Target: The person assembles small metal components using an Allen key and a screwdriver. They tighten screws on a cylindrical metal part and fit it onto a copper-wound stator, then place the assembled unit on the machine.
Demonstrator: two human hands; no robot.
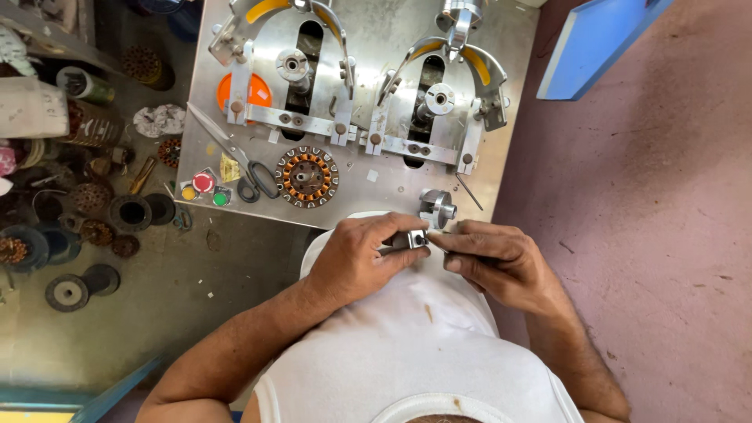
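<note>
While my left hand (356,262) grips a small metal block (413,239), my right hand (501,262) pinches its 3 o'clock end; block sits at the metal table's (368,184) 6 o'clock edge, scissors (235,157) at 10.

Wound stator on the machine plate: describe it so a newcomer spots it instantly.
Start at the steel machine plate above the hands. Near its front edge, right of the scissors, lies the stator: a flat ring of orange-copper coils around a dark hub, the only round wound part on the plate.
</note>
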